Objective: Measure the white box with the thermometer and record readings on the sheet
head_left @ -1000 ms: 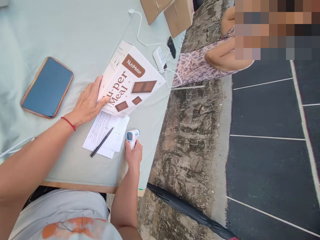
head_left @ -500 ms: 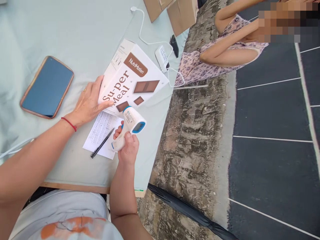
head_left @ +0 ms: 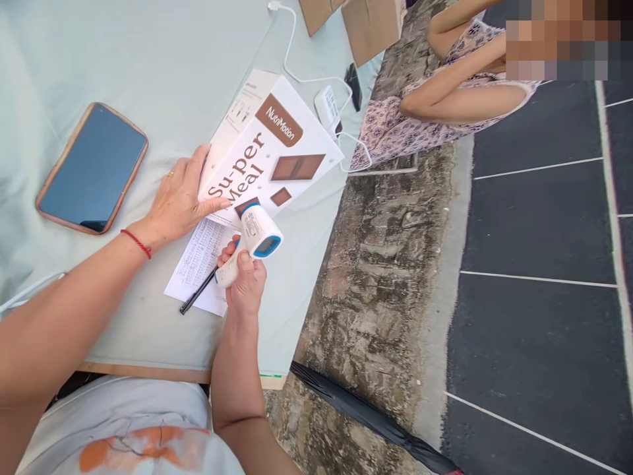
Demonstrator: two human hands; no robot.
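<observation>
A white and brown "NutriMotion Su-per Meal" box (head_left: 291, 109) stands on the table, tilted in my view. My left hand (head_left: 180, 191) grips its near left corner, thumb across the printed front and fingers along the side. In my right hand (head_left: 242, 274) is a white and blue infrared thermometer (head_left: 254, 234), its small screen facing back toward me and its front end close to the box's lower edge. Beneath my hands lies a sheet of paper (head_left: 190, 264) with rows of writing, partly covered by the box. A black pen (head_left: 198, 291) rests on it, one end hidden behind the thermometer's handle.
Left of the box lies a tablet (head_left: 93, 168) in a brown case. A white power adapter (head_left: 326, 109) with cables and a black object (head_left: 353, 86) sit beyond it, near cardboard boxes (head_left: 373, 30). A person in a patterned dress (head_left: 390, 125) is past the table's right edge.
The thermometer in my right hand has moved slightly left and nearer the pen, now covering its upper end. My left hand stays on the box. The view has shifted a little.
</observation>
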